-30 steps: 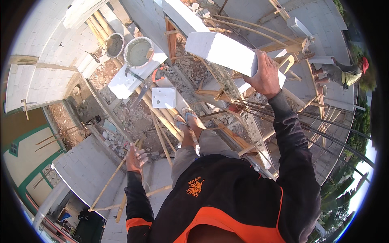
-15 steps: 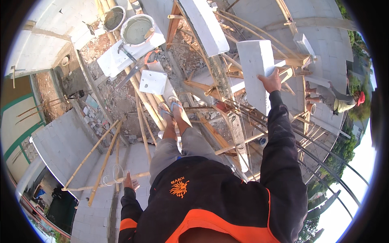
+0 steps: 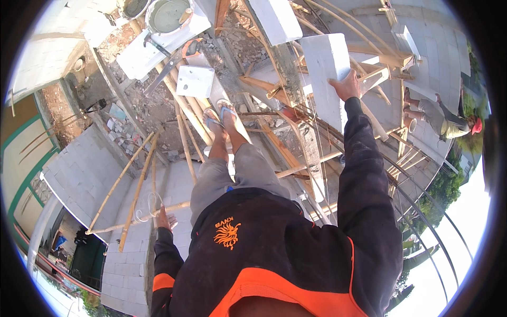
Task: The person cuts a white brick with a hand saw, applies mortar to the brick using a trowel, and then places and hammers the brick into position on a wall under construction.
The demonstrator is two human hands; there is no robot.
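My right hand (image 3: 346, 84) grips a long white block (image 3: 330, 63), held beside the edge of the wall top. Above and left of it, another white block (image 3: 277, 16) lies on that wall. My left hand (image 3: 164, 219) hangs low by a bamboo pole (image 3: 182, 206), fingers apart and holding nothing; I cannot tell whether it touches the pole. A small white block (image 3: 194, 82) lies beyond my sandalled feet on bamboo planking, near a saw (image 3: 163, 74), a hammer (image 3: 156, 43) and an orange-handled tool (image 3: 191, 48).
I stand raised on bamboo scaffolding (image 3: 186, 121) over rubble. A white bucket (image 3: 163, 18) of grey paste rests on a white board (image 3: 132, 58). Rebar (image 3: 433, 222) juts at right. A co-worker (image 3: 454, 124) in a red cap works at far right. Block walls surround the area.
My right hand has turned the white block from crosswise to lengthwise and moved it down from the upper middle. My left hand has dropped lower. The view has shifted.
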